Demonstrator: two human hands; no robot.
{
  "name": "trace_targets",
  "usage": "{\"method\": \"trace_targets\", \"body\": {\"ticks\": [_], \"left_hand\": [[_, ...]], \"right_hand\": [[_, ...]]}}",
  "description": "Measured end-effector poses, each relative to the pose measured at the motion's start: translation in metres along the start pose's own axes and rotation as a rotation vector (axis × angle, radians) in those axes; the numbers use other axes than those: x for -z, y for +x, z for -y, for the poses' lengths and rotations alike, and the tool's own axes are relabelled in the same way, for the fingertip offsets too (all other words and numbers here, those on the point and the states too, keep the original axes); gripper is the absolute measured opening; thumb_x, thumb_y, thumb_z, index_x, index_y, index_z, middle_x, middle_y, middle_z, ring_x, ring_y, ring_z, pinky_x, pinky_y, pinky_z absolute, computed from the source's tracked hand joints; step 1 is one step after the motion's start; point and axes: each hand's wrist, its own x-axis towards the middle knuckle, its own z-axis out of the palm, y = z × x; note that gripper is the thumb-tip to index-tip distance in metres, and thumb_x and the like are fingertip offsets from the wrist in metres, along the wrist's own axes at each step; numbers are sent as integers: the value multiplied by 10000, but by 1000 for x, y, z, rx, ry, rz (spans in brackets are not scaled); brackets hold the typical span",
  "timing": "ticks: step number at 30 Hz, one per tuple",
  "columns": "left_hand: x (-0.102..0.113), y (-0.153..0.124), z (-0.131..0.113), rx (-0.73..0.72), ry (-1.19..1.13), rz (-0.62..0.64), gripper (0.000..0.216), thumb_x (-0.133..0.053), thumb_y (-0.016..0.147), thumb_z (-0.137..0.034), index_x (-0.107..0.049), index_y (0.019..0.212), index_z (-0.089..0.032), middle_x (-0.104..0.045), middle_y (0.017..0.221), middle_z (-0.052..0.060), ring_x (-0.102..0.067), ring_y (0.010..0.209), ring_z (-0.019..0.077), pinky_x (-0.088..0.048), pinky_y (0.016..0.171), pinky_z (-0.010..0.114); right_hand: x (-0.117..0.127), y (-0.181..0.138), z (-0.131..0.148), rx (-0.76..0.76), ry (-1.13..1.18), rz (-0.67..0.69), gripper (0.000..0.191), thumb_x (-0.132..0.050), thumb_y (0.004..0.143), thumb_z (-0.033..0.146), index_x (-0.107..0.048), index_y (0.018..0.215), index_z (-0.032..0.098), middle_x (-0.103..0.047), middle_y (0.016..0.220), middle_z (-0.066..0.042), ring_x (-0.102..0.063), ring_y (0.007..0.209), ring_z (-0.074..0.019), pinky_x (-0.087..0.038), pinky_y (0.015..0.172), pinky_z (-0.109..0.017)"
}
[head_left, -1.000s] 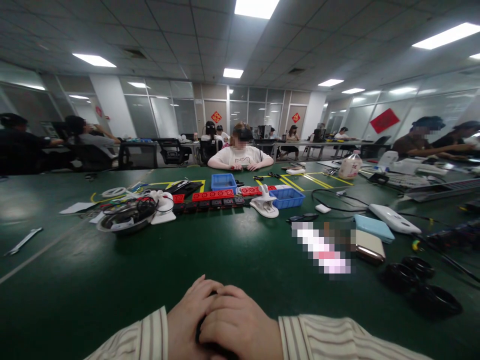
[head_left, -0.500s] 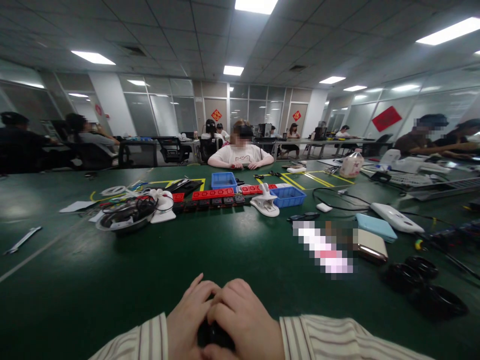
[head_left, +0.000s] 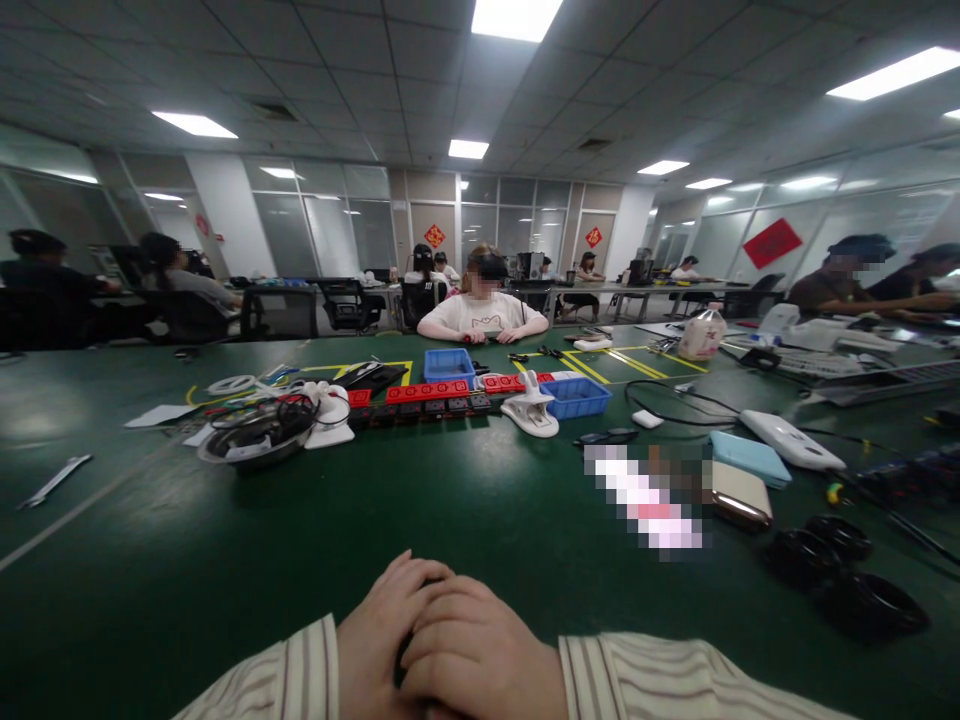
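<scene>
At the near edge of the green table, my left hand (head_left: 379,630) and my right hand (head_left: 480,640) are drawn together, the right overlapping the left. Their fingers curl round a smooth black object (head_left: 406,652). Only a dark sliver of it shows in the gap between the hands, and its kind cannot be made out. Its underside and both thumbs are mostly hidden.
Black rings (head_left: 874,605) lie at the right, near a cream case (head_left: 741,495) and a light blue case (head_left: 750,458). Farther off are a metal bowl (head_left: 259,452), a white clamp (head_left: 531,412) and blue trays (head_left: 577,397). A person (head_left: 484,310) sits opposite.
My right hand's fingers have closed further over the black object, so less of it shows. The right thumb has slipped out of sight. The view has tilted slightly.
</scene>
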Motion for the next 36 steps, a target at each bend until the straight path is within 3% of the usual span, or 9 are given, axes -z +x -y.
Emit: {"method": "trace_targets", "body": {"ticks": [6, 9, 16, 20, 23, 26, 29, 33, 36], "left_hand": [[-1, -3, -6, -18, 98, -63, 513, -711, 537, -333, -583, 1022, -224, -590, 995, 52, -548, 966, 278, -214, 1037, 580], [3, -1, -7, -6, 63, 1, 317, -695, 593, -342, -612, 875, -222, -594, 939, 31, -557, 922, 252, -204, 1048, 561], [7, 6, -1, -4, -31, 114, 330, -758, 579, -389, -668, 866, -254, -582, 945, 16, -555, 923, 254, -241, 1034, 527], [8, 6, 4, -38, -36, 151, 265, -741, 596, -362, -669, 824, -249, -575, 968, 16, -547, 954, 258, -228, 1039, 523], [8, 4, 2, -39, -37, 118, 342, -709, 595, -368, -654, 909, -244, -579, 966, 22, -560, 938, 254, -249, 1032, 525], [7, 1, -2, -20, -18, 67, 571, -728, 541, -400, -594, 1070, -231, -584, 1032, 40, -558, 970, 278, -255, 1039, 531], [2, -2, -4, -44, 39, 10, 675, -740, 530, -458, -544, 1135, -233, -579, 1091, 58, -535, 1025, 299, -232, 1042, 559], [-3, -6, -3, -44, 84, -49, 560, -710, 588, -399, -543, 1093, -223, -585, 1032, 69, -547, 979, 279, -226, 1026, 588], [-2, -5, -3, -36, 71, -16, 443, -712, 602, -386, -584, 998, -231, -575, 996, 53, -544, 954, 265, -220, 1034, 573]], "right_hand": [[5, 2, 10, -360, -26, 48, 350, -500, 823, 487, -513, 977, 173, -591, 946, -56, -508, 879, -192, -398, 774, -337], [1, -1, 8, -395, -104, 124, 387, -648, 701, 513, -513, 859, 187, -580, 871, -34, -502, 804, -188, -390, 717, -325], [-5, -4, 0, -136, -74, 130, 116, -586, 812, 302, -546, 815, 194, -621, 846, 14, -525, 840, -146, -390, 749, -287], [-6, -5, -4, 70, -6, 168, 210, -420, 946, 282, -564, 812, 207, -662, 837, 35, -549, 885, -128, -389, 848, -275], [-4, -4, -4, 96, 39, 170, 212, -382, 960, 245, -562, 861, 191, -668, 846, 21, -556, 932, -106, -355, 942, -240], [0, 0, -1, 20, 50, 139, 126, -444, 927, 258, -540, 915, 176, -658, 931, -1, -536, 993, -109, -329, 986, -237], [6, 3, 6, -131, 42, 79, 252, -461, 900, 410, -516, 981, 177, -630, 978, -34, -513, 999, -158, -378, 911, -309], [8, 2, 12, -415, 3, 47, 445, -484, 824, 586, -517, 964, 165, -581, 941, -60, -509, 859, -189, -404, 770, -334], [3, 0, 11, -474, -67, 79, 443, -624, 709, 591, -515, 839, 182, -559, 859, -28, -491, 771, -175, -386, 706, -314]]}}
